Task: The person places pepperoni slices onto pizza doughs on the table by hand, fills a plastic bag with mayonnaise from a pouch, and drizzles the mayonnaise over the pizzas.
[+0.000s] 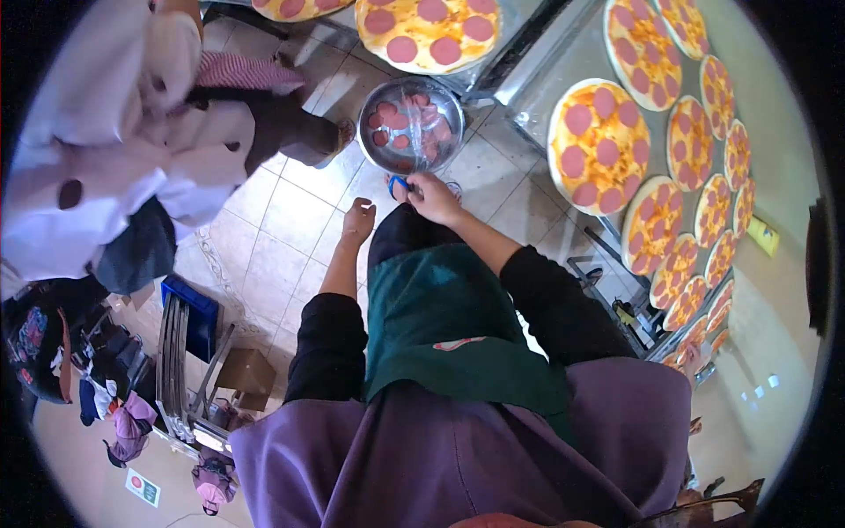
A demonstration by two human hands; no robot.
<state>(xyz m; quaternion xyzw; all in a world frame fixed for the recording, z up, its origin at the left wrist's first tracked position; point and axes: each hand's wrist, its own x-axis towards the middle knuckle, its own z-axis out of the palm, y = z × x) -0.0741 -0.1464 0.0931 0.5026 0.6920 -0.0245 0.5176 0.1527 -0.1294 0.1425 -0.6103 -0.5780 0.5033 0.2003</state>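
Note:
My right hand [431, 199] is closed by the near rim of a metal bowl, its fingers on a small blue loop-shaped thing [398, 184] whose kind I cannot make out. My left hand [358, 220] hangs over the floor to the left, loosely curled with nothing visible in it. The round metal bowl [363, 151] stands just beyond both hands. Inside it are several sausage slices [387, 114] and crumpled clear plastic [422, 132]. A green apron [440, 299] covers my front.
Sausage-topped pizzas [600, 147] fill the rack or table on the right; another pizza [429, 35] lies at the top. A person in a white coat [79, 114] stands close on the left. Behind are a blue crate [195, 317] and a cardboard box [246, 377] on the tiled floor [273, 220].

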